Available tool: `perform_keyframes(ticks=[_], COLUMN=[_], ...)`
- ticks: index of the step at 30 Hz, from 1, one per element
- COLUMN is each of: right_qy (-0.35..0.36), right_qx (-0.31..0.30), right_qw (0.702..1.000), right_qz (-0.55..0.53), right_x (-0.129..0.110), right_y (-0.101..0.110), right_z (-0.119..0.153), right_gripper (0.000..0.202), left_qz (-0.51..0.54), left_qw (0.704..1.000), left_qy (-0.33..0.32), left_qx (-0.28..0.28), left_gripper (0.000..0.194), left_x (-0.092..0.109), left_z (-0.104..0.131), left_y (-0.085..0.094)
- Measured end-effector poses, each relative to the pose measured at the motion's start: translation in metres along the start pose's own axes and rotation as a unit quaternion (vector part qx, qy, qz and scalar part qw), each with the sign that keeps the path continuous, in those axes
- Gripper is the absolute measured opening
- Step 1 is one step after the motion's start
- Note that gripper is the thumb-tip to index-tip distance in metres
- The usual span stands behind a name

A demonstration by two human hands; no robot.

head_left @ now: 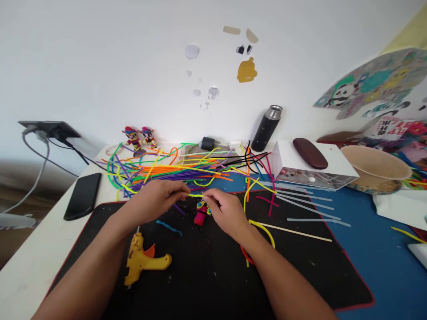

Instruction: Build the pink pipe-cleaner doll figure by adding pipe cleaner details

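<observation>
A short yellow-green pipe cleaner [195, 195] is stretched between my two hands, above the black mat [213, 271]. My left hand [167, 193] pinches its left end. The right end is between the thumb and fingers of my right hand [225, 206]. Just under it lies a small pink figure [199, 217] with yellow and blue parts, partly covered by my right hand. A twisted blue piece [169, 227] rests on the mat below my left hand.
A yellow glue gun [143, 260] lies at the mat's left. Many coloured pipe cleaners [176, 172] are heaped behind my hands. Farther back are a black flask [266, 129] and a white box [320, 155]; a phone [82, 195] lies left, and clear sticks [307, 204] lie right.
</observation>
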State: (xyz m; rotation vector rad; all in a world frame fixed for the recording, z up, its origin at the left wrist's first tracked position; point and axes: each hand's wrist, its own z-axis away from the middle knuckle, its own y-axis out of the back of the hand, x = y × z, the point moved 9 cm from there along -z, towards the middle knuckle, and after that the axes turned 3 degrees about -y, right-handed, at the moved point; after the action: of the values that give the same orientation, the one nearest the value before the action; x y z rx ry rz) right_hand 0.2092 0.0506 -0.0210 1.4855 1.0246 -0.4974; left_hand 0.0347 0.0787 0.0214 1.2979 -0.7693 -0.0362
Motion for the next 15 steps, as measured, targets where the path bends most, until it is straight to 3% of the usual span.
perform_keyframes(ticks=[9,11,15], right_qy=[0.034,0.016,-0.073], right_qx=[-0.057,-0.034,0.029], right_qw=[0.998,0.999,0.980], right_qz=[0.015,-0.023,-0.182], right_x=[-0.007,-0.003,0.013], right_y=[-0.012,-0.010,-0.003], right_z=[0.003,0.002,0.000], right_gripper=[0.019,0.019,0.024], left_qz=[0.029,0.049,0.113], left_qw=[0.999,0.999,0.988], left_qy=[0.002,0.007,0.029], left_qx=[-0.016,0.006,0.105], left_gripper=[0.029,0.027,0.032], left_x=[-0.013,-0.018,-0.036], left_z=[-0.003,-0.005,-0.002], left_y=[-0.003,0.002,0.024])
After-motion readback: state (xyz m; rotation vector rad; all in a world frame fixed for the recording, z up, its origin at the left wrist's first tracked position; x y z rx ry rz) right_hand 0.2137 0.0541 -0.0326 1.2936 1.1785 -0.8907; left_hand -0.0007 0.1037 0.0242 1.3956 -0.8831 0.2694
